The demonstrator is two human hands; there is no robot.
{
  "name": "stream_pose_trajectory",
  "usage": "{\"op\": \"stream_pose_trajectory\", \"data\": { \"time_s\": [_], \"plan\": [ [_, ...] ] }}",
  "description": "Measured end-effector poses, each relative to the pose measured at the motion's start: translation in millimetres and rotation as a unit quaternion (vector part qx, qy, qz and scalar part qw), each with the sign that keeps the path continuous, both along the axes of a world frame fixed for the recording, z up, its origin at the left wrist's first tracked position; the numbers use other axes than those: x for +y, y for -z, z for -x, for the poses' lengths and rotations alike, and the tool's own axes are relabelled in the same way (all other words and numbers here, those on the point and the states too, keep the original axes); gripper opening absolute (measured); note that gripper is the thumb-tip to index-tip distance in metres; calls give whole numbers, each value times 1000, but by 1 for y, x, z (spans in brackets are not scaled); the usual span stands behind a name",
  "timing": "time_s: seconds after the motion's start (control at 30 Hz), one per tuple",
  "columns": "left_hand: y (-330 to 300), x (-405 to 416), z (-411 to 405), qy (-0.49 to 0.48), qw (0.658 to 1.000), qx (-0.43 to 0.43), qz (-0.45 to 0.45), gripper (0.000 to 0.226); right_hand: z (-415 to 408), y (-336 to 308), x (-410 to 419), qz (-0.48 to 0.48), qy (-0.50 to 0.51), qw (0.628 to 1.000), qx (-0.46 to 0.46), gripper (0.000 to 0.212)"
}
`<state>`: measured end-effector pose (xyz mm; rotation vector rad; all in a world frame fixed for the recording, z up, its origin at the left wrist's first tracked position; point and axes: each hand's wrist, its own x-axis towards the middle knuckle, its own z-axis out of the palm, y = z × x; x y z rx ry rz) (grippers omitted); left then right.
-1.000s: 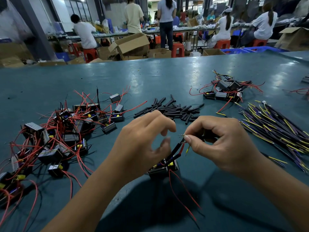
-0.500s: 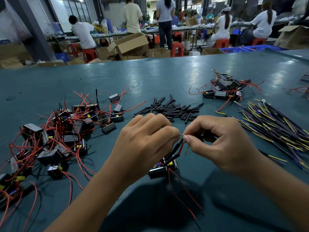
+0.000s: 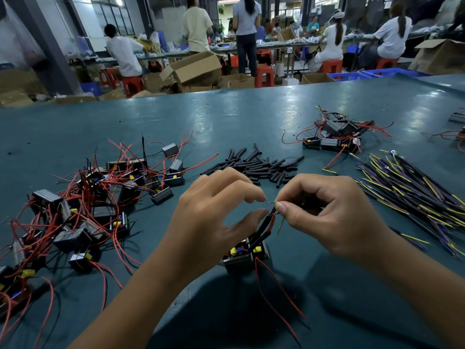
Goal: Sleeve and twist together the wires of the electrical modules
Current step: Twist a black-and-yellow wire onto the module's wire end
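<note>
A: Status?

B: My right hand [image 3: 334, 215] pinches the bare wire ends [image 3: 271, 203] at thumb and forefinger. Left hand [image 3: 214, 210] is loosely curled just beside them, holding nothing. The module [image 3: 245, 256] sits on the table [image 3: 226, 117] below my fingers.

A: Risk?

B: Strands are thin — loosen the pinch and the pair likely splays, or the black sleeve [image 3: 264, 224] slides back down toward the module.

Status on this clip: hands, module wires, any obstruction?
Right hand pinching bare wire ends. Left hand open beside them, off the wires. Module on table, leads sleeved. Nothing in the way.
</note>
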<state>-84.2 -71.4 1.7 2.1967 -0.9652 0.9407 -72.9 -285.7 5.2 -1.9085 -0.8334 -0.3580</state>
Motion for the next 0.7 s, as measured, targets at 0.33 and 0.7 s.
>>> {"op": "stream_pose_trajectory", "data": {
  "time_s": [0.33,0.7],
  "plan": [
    [4,-1,-4,31,998,38,48,15,0,2,-1,-5,-8,1000,26,7],
    [9,0,-8,54,998,43,2,13,-4,4,-3,-15,-43,998,44,7]
  ]
}}
